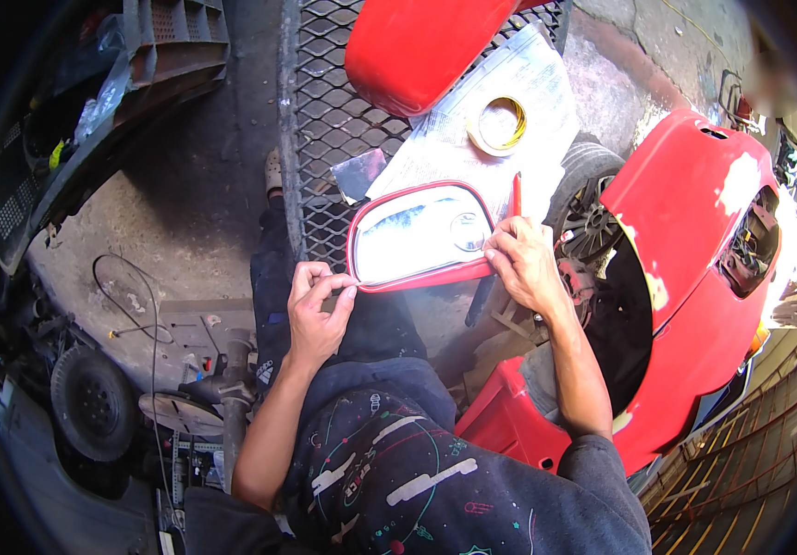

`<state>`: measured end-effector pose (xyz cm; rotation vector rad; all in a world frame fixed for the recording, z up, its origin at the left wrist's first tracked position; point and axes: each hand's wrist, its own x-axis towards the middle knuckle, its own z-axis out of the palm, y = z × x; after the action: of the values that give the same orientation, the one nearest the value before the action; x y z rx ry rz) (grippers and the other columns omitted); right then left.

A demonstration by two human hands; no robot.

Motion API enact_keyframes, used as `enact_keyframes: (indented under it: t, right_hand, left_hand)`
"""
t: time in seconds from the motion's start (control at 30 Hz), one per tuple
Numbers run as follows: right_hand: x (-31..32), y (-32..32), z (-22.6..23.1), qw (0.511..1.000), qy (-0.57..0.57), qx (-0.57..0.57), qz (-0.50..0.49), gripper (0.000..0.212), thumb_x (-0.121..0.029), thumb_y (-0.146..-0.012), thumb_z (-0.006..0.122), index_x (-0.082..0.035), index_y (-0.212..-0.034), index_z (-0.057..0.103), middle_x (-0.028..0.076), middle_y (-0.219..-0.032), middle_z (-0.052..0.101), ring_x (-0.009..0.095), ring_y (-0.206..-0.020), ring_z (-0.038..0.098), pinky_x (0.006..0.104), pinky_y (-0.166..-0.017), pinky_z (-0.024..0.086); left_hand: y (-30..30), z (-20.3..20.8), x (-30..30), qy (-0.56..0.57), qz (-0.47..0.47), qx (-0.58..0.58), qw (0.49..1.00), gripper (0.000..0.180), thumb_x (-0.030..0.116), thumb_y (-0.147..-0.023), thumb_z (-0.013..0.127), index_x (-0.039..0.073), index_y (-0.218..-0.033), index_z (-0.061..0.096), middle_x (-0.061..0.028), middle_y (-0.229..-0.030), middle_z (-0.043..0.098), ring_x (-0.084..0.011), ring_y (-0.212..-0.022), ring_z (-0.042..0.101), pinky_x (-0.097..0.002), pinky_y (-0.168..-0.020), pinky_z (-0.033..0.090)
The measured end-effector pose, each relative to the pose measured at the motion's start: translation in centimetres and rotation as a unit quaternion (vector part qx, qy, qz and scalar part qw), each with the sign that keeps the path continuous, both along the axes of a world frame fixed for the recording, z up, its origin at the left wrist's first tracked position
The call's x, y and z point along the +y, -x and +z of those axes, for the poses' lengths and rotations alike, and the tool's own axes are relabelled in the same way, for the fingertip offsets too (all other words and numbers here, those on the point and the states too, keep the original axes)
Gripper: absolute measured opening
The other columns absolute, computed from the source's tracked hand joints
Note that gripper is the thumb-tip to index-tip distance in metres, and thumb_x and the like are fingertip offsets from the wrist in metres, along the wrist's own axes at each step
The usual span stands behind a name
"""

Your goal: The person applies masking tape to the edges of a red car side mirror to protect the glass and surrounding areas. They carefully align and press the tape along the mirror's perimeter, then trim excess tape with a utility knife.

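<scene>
Mirror (421, 236): red car side mirror housing, glass face up, held between your two hands over the mesh rack (320, 120). The glass looks pale and glary, with a small round mark toward the right-hand side; the red rim is glossy and unbroken where visible.

Left hand (317, 314): fingers curled, pinching the mirror's near-left corner at the rim. Right hand (525, 266): fingertips pressed together on the rim at the right edge of the glass; whether they hold something thin there, I cannot tell.

To do this step well, in my judgement: keep your left pinch firm so the housing does not rock, and work your right fingertips along the rim line slowly, staying off the glass.

Just beyond the right hand: a tape roll (497, 123) on a paper sheet (546, 83). Beyond that, a red panel (417, 42). Right of your right forearm: a red fender (694, 203) with bare patches.
</scene>
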<state>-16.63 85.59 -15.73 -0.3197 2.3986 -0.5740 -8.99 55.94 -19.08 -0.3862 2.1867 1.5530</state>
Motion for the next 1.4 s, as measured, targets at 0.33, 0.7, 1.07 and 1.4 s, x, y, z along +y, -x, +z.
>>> enact_keyframes:
  t: [0.33,0.7,1.07,1.4]
  right_hand:
    - [1.4,0.4,-1.6,0.984,0.153,-0.063,-0.067,0.005,-0.003,-0.080,0.064,-0.002,-0.085,0.063,0.010,-0.084,0.066,0.028,-0.083,0.060,0.0374,-0.079,0.045]
    - [0.4,0.7,-1.0,0.997,0.072,-0.024,0.031,0.004,-0.008,-0.085,0.060,-0.007,-0.089,0.060,0.008,-0.082,0.062,0.028,-0.081,0.057,0.0393,-0.076,0.042]
    - [0.1,0.2,-0.9,0.989,0.100,-0.091,-0.065,0.008,-0.008,-0.082,0.063,-0.008,-0.090,0.066,0.007,-0.082,0.061,0.025,-0.086,0.055,0.0382,-0.083,0.039]
    - [-2.5,-0.6,0.8,0.997,-0.045,0.005,0.061,0.007,-0.015,-0.081,0.065,-0.014,-0.088,0.065,0.000,-0.081,0.065,0.021,-0.092,0.056,0.0446,-0.086,0.036]
  left_hand:
    - [-1.0,-0.7,0.0,-0.052,0.069,-0.044,0.995,0.009,0.002,-0.080,0.067,0.002,-0.088,0.068,-0.0026,-0.089,0.045,-0.0093,-0.070,0.042,-0.0234,-0.062,0.039]
    - [-1.8,-1.4,1.1,-0.069,0.130,-0.041,0.988,0.005,0.000,-0.083,0.064,-0.001,-0.089,0.065,-0.0024,-0.092,0.043,-0.0071,-0.072,0.041,-0.0206,-0.064,0.037]
    - [-1.9,-1.5,-0.5,-0.141,0.105,-0.049,0.983,0.007,0.003,-0.084,0.060,0.000,-0.089,0.064,-0.0049,-0.099,0.046,-0.0090,-0.081,0.047,-0.0209,-0.071,0.040]
    - [-4.2,-1.1,2.0,-0.280,0.261,-0.154,0.911,0.009,0.012,-0.097,0.051,0.005,-0.094,0.056,-0.0058,-0.129,0.041,-0.0167,-0.112,0.053,-0.0367,-0.093,0.051]
